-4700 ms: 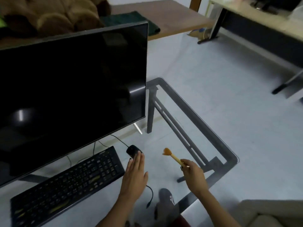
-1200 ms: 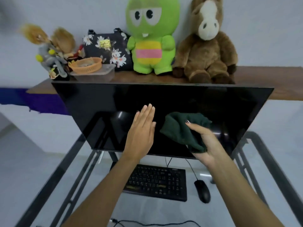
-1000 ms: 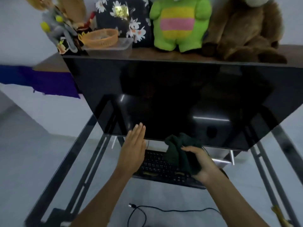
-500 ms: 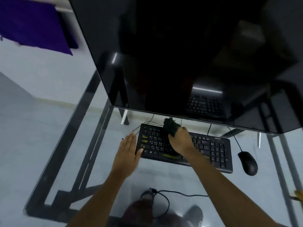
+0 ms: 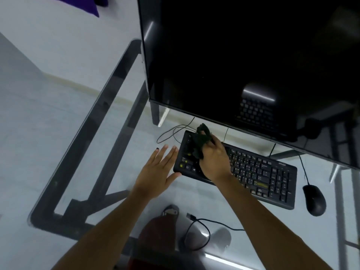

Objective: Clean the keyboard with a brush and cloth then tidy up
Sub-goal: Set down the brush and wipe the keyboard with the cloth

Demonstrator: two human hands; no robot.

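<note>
A black keyboard lies on the glass desk below the monitor. My right hand holds a bunched dark green cloth pressed onto the keyboard's left end. My left hand lies flat with fingers apart against the keyboard's left edge, thumb touching its front corner. The brush is not in view.
A large black monitor overhangs the keyboard's back. A black mouse sits right of the keyboard. A loose cable with a USB plug lies near the desk's front. The desk's dark metal frame runs along the left.
My right hand with the cloth has slid from the keyboard's middle-left to its far left end. My left hand stays at the left edge. The view has tilted further down.
</note>
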